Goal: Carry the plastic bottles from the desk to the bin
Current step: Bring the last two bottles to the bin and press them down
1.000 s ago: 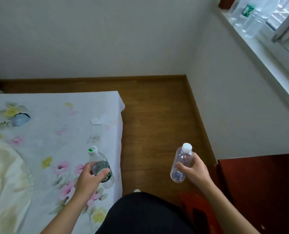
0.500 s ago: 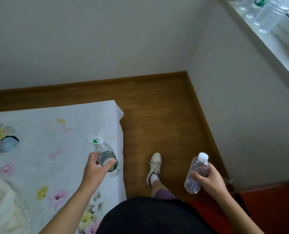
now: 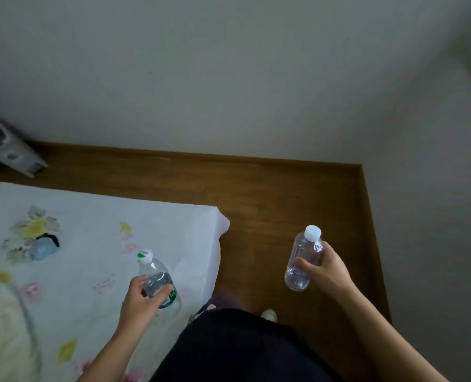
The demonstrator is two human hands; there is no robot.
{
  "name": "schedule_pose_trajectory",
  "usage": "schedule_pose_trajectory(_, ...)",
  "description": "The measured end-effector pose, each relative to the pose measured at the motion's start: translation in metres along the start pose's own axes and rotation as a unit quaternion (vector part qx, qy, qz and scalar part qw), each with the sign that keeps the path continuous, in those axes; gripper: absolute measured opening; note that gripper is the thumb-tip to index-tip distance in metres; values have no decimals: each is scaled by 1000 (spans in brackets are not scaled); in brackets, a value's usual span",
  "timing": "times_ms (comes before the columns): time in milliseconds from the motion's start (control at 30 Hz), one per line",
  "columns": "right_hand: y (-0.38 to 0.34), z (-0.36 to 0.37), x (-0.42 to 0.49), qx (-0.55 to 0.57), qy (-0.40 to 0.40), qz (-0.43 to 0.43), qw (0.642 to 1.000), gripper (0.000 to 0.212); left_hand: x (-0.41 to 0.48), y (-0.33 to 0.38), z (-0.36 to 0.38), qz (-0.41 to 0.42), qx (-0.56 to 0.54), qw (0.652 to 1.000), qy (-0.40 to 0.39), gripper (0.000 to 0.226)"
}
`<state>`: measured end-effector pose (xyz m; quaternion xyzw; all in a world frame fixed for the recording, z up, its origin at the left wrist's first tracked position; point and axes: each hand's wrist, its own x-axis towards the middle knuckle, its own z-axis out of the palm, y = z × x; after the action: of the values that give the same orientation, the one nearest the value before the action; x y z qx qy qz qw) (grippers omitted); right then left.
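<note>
Noted first: white wall [image 3: 229, 78] and brown wooden floor [image 3: 284, 210] meeting in a corner at upper right. Floral white bedsheet [image 3: 91, 230] filling the lower left, its far right corner jutting toward the floor strip. Grey-white appliance [image 3: 11, 153] standing on the floor beyond the sheet's far left corner; type not determinable. No bin in view; direction to it cannot be told. Left hand [image 3: 143, 301] closed around the middle of a clear plastic bottle with green label and green-marked white cap [image 3: 157, 282], held above the sheet near its right edge, long axis tilted, cap pointing away and slightly left. Right hand [image 3: 325, 271] wrapped around the lower half of an unlabelled clear plastic bottle with white cap [image 3: 303, 257], held over the bare floor, long axis near upright in view, cap leaning away. Both bottles capped; contents appear little or none, though a small residue cannot be ruled out. Judged: both bottles secured, carry in progress, neither hand nearer to any visible target. Small blue object [image 3: 43, 248] lying on the sheet toward its left edge, unidentified.
</note>
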<state>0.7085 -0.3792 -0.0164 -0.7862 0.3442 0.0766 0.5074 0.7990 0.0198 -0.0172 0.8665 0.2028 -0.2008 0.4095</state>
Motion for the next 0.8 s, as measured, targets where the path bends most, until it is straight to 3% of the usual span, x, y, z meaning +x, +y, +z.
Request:
schedule_pose_trajectory(167, -76, -1, 96, -33, -28, -65, 997, 63, 56, 24, 4, -53, -32, 998, 13, 57)
schedule_pose_trajectory(300, -111, -3, 163, -55, -24, -68, 996, 64, 119, 73, 17, -67, -41, 997, 10, 53)
schedule_pose_trajectory(433, -125, -16, 215, -82, 4, -35, 996, 62, 190, 147, 28, -52, -48, 997, -19, 59)
schedule_pose_trajectory(667, -147, -52, 291, -84, 36, 19, 996, 69, 293, 295, 46, 24, -58, 994, -84, 50)
schedule_pose_trajectory(800, -179, -60, 351, -93, 18, 19, 995, 68, 344, 359, 54, 44, -59, 993, -97, 61)
